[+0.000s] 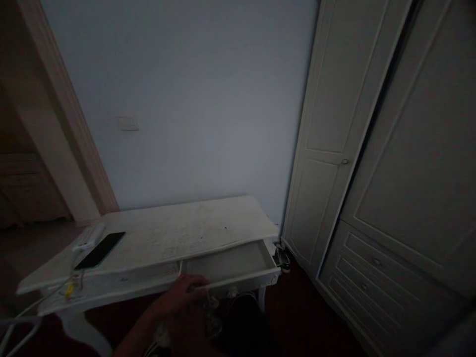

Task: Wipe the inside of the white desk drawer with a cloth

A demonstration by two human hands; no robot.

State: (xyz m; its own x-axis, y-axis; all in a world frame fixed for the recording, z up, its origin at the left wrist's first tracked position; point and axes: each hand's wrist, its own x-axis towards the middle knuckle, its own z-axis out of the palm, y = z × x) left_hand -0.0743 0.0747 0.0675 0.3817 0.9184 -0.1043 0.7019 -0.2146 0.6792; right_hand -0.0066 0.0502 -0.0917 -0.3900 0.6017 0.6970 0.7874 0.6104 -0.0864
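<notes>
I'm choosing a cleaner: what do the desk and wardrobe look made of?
Desk: seemingly wood or board, painted matte white; blotchy marks suggest a worn coating. Wardrobe: perhaps painted wood or foil-wrapped board, smooth and dull, with moulded door panels.

- Open room above the bench's (pixel 186 225) middle and right.
- Phone (pixel 100 250) and white block (pixel 89 237) obstruct its left end; cable (pixel 28 308) trails there.
- Pulled-out drawer (pixel 241 282) juts from the right front.
- Wall (pixel 204 109) bounds the back, wardrobe (pixel 327 148) the right.

the head camera looks forward and down from near the desk (pixel 193 218), facing the wall (pixel 201 109).
</notes>
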